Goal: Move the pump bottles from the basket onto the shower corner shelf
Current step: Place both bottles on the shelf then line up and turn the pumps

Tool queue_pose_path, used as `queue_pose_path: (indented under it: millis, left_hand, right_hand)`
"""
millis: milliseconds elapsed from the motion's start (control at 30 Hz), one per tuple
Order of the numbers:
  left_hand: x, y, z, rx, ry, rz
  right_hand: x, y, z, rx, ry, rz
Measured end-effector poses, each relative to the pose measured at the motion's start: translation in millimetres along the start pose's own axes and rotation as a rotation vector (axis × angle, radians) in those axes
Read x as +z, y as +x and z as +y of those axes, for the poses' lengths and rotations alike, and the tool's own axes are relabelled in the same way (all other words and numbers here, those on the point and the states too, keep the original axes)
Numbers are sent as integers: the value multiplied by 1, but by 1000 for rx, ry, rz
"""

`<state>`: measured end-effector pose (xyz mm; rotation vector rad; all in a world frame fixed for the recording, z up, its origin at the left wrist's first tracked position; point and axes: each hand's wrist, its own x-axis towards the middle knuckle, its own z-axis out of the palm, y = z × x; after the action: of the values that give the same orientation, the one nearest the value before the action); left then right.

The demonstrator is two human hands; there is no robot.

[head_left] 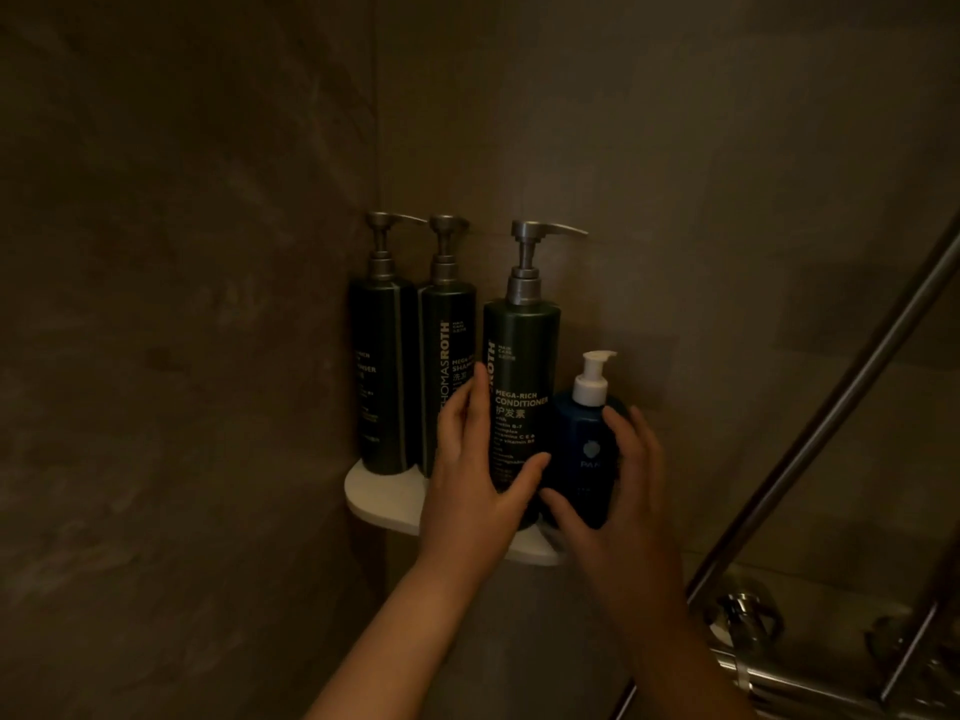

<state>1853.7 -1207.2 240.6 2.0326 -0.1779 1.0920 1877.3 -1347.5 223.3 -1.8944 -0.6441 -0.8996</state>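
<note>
White corner shelf (387, 504) already carries four pump bottles, the left hand (470, 491) curled around the conditioner bottle (522, 387), the right hand (618, 491) cupping the small blue bottle (582, 454); basket unseen.

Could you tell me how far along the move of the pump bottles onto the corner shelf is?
Four bottles stand on the corner shelf: cleanser bottle, shampoo bottle, conditioner bottle and small blue bottle. In hand: the left hand wraps the conditioner and the right hand the blue one, seemingly settling them. The basket is out of view, so what remains is unclear.
</note>
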Motion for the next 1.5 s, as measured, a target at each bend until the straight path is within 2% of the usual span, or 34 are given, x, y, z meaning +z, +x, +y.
queue_pose_path:
  millis: [67,133,333,733,1133,1367,1500]
  left_hand:
    - [-2,-11,-2,67,49,51]
    - [-2,-22,-6,115,128,97]
    - [2,-33,-11,180,316,78]
    - [6,-13,-18,127,379,60]
    - [3,-2,-19,54,342,21]
    - [-5,-5,-20,68,322,16]
    - [-18,-6,-20,111,295,85]
  right_hand:
    - [-3,-9,0,-18,-64,82]
    - [-5,-16,1,2,-25,153]
    - [-2,-22,2,99,27,96]
    - [10,0,3,168,36,29]
    - [20,5,1,181,26,46]
    - [16,3,-3,159,5,56]
    - [11,12,-19,56,-7,119]
